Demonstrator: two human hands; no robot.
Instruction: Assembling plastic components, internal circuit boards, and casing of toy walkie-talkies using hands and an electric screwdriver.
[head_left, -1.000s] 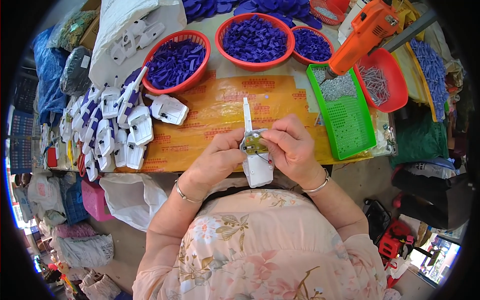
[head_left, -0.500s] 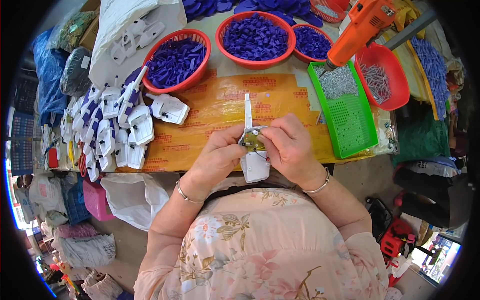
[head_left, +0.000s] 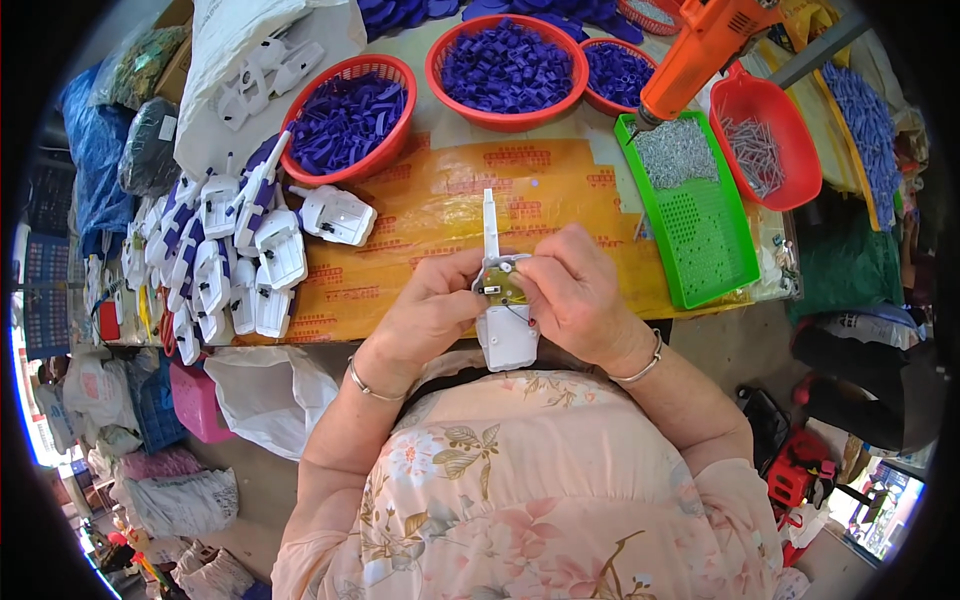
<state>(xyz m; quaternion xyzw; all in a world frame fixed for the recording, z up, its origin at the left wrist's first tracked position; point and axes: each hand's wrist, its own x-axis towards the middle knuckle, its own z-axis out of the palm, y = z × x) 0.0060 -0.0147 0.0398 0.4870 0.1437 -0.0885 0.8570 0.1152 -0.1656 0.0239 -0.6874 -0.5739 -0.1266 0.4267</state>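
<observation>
At the table's near edge I hold a white plastic housing with a long narrow stem pointing away from me. A small green-brown circuit board lies in its middle, with thin dark wires beside it. My left hand is closed around the housing's left side, the thumb at the board. My right hand pinches at the board's right edge; whatever its fingertips grip is too small to make out. To the left lies a pile of similar white and purple housings.
Red baskets of purple plastic parts line the far side. An orange power screwdriver hangs over a green tray of small screws. Right of it is a red scoop with metal pins. A white sack hangs below the table's left edge.
The view has shifted slightly. My right fingers have moved a little at the board, and more of the board and wires now shows. Both hands stay on the housing.
</observation>
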